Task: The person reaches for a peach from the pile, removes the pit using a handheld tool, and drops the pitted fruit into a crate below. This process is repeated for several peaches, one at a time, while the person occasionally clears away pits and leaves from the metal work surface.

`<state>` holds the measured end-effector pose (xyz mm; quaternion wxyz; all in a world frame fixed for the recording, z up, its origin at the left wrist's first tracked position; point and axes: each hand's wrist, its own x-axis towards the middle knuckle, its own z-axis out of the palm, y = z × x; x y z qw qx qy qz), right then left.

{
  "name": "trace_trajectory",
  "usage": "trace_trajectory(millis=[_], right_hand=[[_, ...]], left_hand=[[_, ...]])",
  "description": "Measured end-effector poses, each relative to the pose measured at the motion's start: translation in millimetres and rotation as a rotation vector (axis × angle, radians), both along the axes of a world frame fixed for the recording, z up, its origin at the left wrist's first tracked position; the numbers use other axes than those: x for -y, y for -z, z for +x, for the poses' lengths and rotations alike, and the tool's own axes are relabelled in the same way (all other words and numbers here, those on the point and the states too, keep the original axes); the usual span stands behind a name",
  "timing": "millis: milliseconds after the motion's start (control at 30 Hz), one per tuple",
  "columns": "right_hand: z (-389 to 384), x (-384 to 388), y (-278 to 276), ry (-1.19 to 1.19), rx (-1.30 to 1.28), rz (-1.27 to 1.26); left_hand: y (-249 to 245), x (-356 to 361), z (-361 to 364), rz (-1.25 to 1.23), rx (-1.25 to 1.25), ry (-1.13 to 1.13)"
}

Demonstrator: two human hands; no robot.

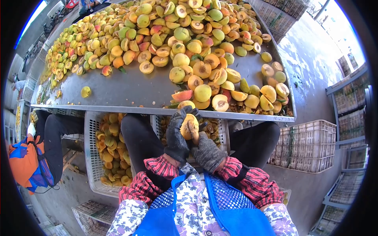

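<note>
My left hand (178, 133), in a dark glove, holds a yellow peach half (188, 125) in front of the table's near edge. Close on its right, my right hand (208, 152), in a grey knit glove, is closed by the fruit, around something that I cannot make out. Below both hands, between my knees, a white crate (224, 135) with fruit pieces is partly hidden. Just beyond the fruit in my hand, more cut peaches (202, 93) lie heaped on the metal table (130, 90).
A white basket (91, 157) of peach halves stands left of my legs. Stacked crates (305, 145) are at the right, with racks (350, 114) beyond. At the far left sits another person (29, 161). The table's metal rim (157, 111) runs across in front.
</note>
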<state>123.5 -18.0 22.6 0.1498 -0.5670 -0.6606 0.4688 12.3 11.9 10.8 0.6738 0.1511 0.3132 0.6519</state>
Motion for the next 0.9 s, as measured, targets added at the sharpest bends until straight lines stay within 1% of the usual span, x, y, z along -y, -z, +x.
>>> trace_trajectory(millis=[67,133,167,200,267,300,400,500,567,600,633,700,800,900], right_hand=[[0,0,-13,-0.028,-0.039,-0.108],[3,-2,14,-0.179,-0.028,0.04],[2,-4,13,-0.257,-0.024,0.116],[4,-4,9,-0.252,-0.041,0.074],[11,-6,-13,-0.238,-0.073,-0.011],[14,-9,-21,-0.248,-0.044,-0.101],[12,-19,-47,-0.382,0.096,-0.148],[11,-18,-37,-0.382,0.051,-0.122],[11,-17,-20,-0.454,0.035,-0.073],[11,-16,-17,-0.432,0.023,-0.117],[10,-16,-18,-0.41,0.011,-0.16],[4,-19,-39,-0.242,-0.02,-0.381],[3,-9,-29,-0.174,0.047,-0.178],[-2,-8,-26,-0.189,0.157,-0.202]], left_hand=[[1,2,-3,0.086,-0.148,-0.004],[7,4,-8,0.121,-0.318,0.018],[13,4,-12,0.115,-0.416,0.039],[17,3,-17,0.11,-0.516,0.061],[16,4,-24,0.294,-0.856,0.086],[16,6,-27,0.384,-1.022,0.103],[33,6,-33,0.32,-0.762,0.251],[26,7,-33,0.267,-0.715,0.245],[37,11,-32,0.284,-0.784,0.153],[43,12,-32,0.291,-0.818,0.106],[46,11,-32,0.27,-0.809,0.105],[50,7,-33,0.23,-0.79,0.105],[51,9,-33,0.273,-0.928,0.074],[61,13,-30,0.29,-0.977,0.017]])
